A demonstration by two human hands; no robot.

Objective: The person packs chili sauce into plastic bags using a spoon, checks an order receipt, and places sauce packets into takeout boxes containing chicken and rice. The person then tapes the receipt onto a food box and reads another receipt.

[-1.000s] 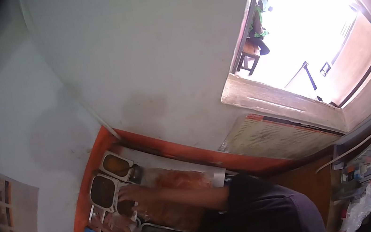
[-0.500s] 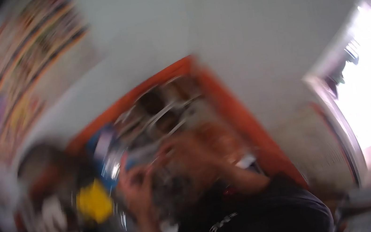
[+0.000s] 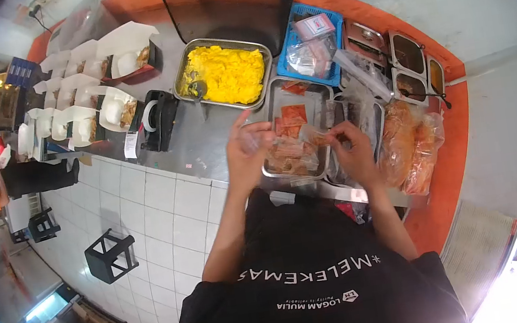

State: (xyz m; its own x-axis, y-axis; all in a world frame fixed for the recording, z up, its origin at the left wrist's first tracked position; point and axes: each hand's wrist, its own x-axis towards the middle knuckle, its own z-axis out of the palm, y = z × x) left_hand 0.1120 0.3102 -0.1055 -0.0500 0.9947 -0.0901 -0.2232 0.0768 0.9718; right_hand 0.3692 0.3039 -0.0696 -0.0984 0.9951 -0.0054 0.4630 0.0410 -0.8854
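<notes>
In front of my body, my left hand (image 3: 248, 151) is raised with its fingers apart, and clear film seems to lie at its fingers. My right hand (image 3: 355, 151) pinches a thin piece of clear plastic (image 3: 316, 137), which stretches toward the left hand. Below both hands is a metal tray (image 3: 272, 98) holding orange-red flat pieces (image 3: 292, 116) and several small clear plastic packets (image 3: 291, 157). Whether the plastic is a glove or a bag, I cannot tell.
A tray of yellow food (image 3: 224, 74), apparently scrambled egg, holds a scoop. Around it are a blue basket (image 3: 337, 21), lidded metal pans (image 3: 407, 55), large plastic bags of orange food (image 3: 399, 145), a black tape dispenser (image 3: 159, 121) and open food boxes (image 3: 125, 58). Another person (image 3: 29, 177) stands at the left.
The earlier frame is badly blurred. My view has swung round, bringing the egg tray and boxes into sight. Both hands are now spread apart over the tray, with clear plastic between them.
</notes>
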